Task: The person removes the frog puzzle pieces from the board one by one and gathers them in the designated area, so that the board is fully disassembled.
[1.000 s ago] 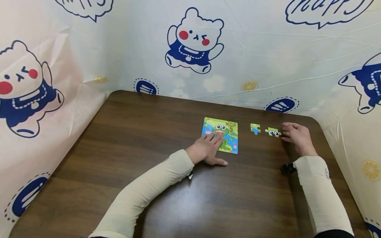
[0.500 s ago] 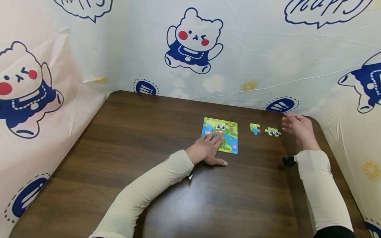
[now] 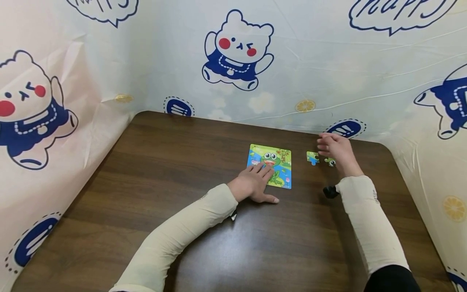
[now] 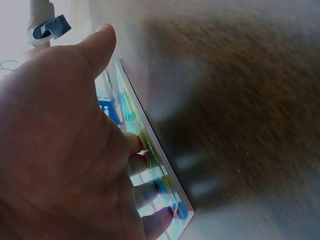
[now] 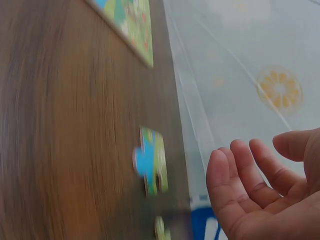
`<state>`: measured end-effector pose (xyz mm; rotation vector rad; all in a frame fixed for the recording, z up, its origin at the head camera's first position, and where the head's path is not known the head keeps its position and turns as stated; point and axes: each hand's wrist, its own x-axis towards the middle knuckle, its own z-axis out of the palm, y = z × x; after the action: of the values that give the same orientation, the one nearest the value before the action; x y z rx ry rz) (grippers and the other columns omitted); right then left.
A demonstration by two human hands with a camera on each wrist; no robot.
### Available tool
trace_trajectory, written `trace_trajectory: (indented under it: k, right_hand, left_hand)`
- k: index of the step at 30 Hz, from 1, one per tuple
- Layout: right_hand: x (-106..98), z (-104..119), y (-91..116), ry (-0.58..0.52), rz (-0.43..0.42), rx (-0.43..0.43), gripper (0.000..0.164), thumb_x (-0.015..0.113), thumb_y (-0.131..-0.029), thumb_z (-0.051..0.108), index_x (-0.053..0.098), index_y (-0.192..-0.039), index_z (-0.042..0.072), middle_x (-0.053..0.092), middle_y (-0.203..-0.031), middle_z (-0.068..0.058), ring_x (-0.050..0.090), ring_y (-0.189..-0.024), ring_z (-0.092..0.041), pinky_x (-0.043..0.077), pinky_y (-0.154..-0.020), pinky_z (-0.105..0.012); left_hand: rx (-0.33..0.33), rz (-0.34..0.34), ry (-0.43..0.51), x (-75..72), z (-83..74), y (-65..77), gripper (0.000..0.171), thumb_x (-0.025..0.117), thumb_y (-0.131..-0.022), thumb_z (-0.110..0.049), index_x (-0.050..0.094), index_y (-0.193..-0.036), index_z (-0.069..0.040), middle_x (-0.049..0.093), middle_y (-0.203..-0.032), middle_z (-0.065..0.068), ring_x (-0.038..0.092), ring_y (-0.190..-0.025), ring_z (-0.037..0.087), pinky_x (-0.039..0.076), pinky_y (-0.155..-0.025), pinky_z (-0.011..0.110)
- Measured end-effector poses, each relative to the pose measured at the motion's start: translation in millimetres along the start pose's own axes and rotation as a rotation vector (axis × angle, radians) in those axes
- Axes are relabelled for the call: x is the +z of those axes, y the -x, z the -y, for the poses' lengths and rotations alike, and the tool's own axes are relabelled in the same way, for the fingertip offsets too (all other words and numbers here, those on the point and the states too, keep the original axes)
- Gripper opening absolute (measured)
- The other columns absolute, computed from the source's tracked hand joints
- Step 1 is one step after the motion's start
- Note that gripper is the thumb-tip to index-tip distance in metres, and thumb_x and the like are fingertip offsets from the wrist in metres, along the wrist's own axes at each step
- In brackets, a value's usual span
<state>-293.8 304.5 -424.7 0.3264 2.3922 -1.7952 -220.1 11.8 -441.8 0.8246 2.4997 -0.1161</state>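
A square frog picture board (image 3: pixel 284 168) lies on the brown table (image 3: pixel 204 142). My left hand (image 3: pixel 253 182) rests on its lower left part, fingers spread flat and thumb out on the table side. To the board's right lies a green-and-blue jigsaw piece (image 3: pixel 311 157). A second jigsaw piece (image 3: pixel 329 162) with printed eyes lies beside it, partly hidden by my right hand (image 3: pixel 337 150). That hand hovers above the pieces; in the right wrist view its loosely bent fingers (image 5: pixel 218 170) hold nothing. The same view shows the green-and-blue piece apart from the hand.
A patterned curtain (image 3: pixel 160 61) with cartoon bears hangs behind the table and along both sides. Both forearms wear pale sleeves, and a small black device (image 3: pixel 330 192) sits at the right wrist.
My right hand has moved away from the eyes piece, first back a little, then left over the pieces. The left hand stays on the board, and both pieces have kept their places.
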Motion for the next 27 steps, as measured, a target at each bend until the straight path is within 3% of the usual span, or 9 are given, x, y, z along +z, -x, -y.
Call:
trace_trajectory:
  k: [10,18,27]
  right_hand:
    - [50,23,-9,0.071,0.049,-0.003,0.049,0.041,-0.11,0.036,0.049,-0.15,0.009,0.062,-0.123,-0.005,0.06,-0.12,-0.027,0.058,-0.094,-0.03]
    - [76,41,-7,0.079,0.087,-0.028,0.046,0.042,-0.11,0.036,0.052,-0.148,0.01,0.062,-0.124,-0.005,0.059,-0.124,-0.03,0.055,-0.1,-0.037]
    - [84,46,-10,0.062,0.093,-0.035,0.044,0.043,-0.11,0.036,0.055,-0.145,0.012,0.062,-0.127,-0.008,0.059,-0.122,-0.03,0.055,-0.1,-0.038]
  left_hand:
    - [-0.011,0.001,-0.006,0.7,0.4,-1.2,0.101,0.037,-0.092,-0.082,0.003,-0.166,-0.023,-0.001,-0.173,-0.004,-0.004,-0.161,0.021,0.009,-0.13,0.042]
    - [-0.011,-0.001,-0.005,-0.7,0.0,-0.5,0.1,0.037,-0.091,-0.082,0.003,-0.166,-0.024,-0.001,-0.173,-0.004,-0.004,-0.161,0.02,0.009,-0.13,0.042]
    - [0.001,0.004,0.012,-0.8,0.5,-2.6,0.101,0.039,-0.092,-0.081,0.004,-0.166,-0.022,-0.001,-0.174,-0.002,-0.005,-0.161,0.023,0.009,-0.13,0.045]
